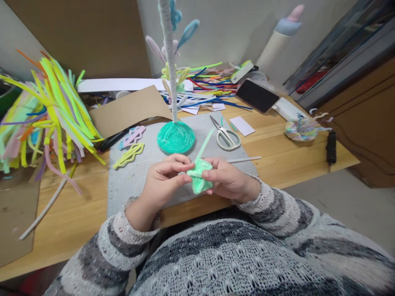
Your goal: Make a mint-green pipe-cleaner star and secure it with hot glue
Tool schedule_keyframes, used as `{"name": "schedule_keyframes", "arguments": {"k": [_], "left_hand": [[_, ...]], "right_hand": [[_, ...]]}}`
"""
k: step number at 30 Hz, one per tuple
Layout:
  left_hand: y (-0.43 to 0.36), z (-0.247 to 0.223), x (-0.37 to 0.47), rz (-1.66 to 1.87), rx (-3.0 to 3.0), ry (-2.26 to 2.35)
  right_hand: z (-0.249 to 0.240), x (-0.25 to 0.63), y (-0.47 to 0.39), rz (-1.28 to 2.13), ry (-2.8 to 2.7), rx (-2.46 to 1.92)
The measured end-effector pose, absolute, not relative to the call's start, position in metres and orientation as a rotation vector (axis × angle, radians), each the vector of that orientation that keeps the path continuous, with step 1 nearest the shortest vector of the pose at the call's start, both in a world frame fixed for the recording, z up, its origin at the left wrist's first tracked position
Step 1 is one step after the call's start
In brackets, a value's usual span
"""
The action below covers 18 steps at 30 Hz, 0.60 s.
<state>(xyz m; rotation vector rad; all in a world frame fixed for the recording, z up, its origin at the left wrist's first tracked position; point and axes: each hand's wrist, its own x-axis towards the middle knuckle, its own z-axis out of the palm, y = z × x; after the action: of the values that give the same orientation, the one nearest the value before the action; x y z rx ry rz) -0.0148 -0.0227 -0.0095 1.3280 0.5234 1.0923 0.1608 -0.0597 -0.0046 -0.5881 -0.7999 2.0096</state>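
A mint-green fuzzy pipe-cleaner piece (200,187) is pinched between both hands above the mat's near edge, one loose stem end pointing up and away from it. My left hand (168,174) grips its left side between thumb and fingers. On the other side, my right hand (230,179) presses its thumb on the front, with fingers behind. Just beyond stands a white wrapped post (173,82) on a round green coiled base (175,137). Scissors (227,139) lie right of the base, blades partly apart. Zigzag-bent pipe cleaners in yellow (128,156) and pink (134,136) rest to the left.
A large bundle of colourful pipe cleaners (55,111) stands at left, with more strewn along the back (210,84). A grey cutting mat (123,193) covers mid-table. A phone (257,95), white card (242,126), pastel coiled piece (300,129) and black-handled tool (331,148) lie right.
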Motion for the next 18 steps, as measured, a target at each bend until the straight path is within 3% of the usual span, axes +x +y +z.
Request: {"name": "schedule_keyframes", "arguments": {"k": [12,18], "left_hand": [[-0.0227,-0.0103,-0.0134,1.092,1.431,0.492],[-0.0236,-0.0105,-0.0139,1.186,1.391,0.540]], "right_hand": [[-0.0095,0.1663,-0.0607,2.037,-0.866,-0.627],[-0.0020,0.1617,-0.0563,1.862,-0.730,-0.735]]}}
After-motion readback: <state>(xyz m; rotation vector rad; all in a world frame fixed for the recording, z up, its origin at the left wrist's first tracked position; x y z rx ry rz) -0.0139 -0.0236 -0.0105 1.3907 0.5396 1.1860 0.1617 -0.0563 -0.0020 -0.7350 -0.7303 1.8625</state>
